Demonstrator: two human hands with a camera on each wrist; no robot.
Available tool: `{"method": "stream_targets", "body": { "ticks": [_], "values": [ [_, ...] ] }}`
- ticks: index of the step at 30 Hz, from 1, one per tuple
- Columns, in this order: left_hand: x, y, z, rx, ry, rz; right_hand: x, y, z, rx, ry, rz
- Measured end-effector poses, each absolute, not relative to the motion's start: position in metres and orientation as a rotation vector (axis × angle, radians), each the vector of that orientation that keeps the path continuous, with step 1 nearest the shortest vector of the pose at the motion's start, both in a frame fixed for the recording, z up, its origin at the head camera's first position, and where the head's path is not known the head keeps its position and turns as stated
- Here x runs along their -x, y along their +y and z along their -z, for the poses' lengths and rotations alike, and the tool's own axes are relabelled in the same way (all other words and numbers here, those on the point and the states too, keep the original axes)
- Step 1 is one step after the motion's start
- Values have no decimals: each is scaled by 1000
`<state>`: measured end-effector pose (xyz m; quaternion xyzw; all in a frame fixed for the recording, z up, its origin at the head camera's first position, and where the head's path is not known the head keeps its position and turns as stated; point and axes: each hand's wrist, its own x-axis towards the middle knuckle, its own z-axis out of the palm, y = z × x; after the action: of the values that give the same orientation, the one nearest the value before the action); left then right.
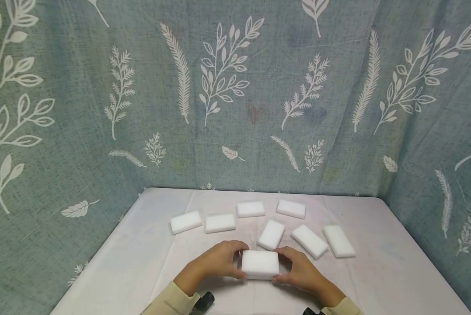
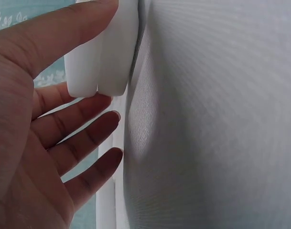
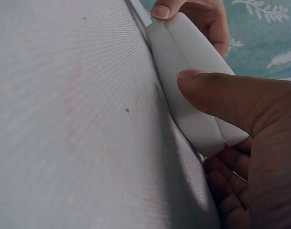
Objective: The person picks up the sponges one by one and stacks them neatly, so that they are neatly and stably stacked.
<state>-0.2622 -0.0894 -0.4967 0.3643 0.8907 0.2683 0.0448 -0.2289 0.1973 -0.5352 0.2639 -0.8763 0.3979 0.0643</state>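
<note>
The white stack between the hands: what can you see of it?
The stack is an upper block lying flat on a lower block, with a thin seam between. Both are plain white, oblong, softly rounded at the edges, and look like foam. The stack lies about level over the near part of the table, a long side facing the viewer. The left hand and right hand hold its two ends. Whether it rests on the table, I cannot tell.

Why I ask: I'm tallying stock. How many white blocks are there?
9 blocks: two stacked between the hands; beyond, two at left, two at the back, one just behind the stack, two at right. Others could be hidden behind the hands.
</note>
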Motion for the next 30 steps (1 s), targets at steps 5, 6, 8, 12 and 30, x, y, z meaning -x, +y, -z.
{"method": "stream_targets", "body": {
  "ticks": [5,6,8,12,30],
  "values": [
    [261,-89,497,-1105,2727,-800,228,197,535,-790,-2640,-1205],
    [261,-89,497,-1106,2731,-795,228,197,535,-788,-2639,-1203],
    [261,-88,496,-1109,2737,-792,228,197,535,-787,-2631,-1196],
    [260,-87,496,-1118,2752,-787,229,197,536,-793,-2607,-1179],
    [259,-89,493,-1074,2734,-775,227,197,532,-793,-2664,-1242]
  ]
}}
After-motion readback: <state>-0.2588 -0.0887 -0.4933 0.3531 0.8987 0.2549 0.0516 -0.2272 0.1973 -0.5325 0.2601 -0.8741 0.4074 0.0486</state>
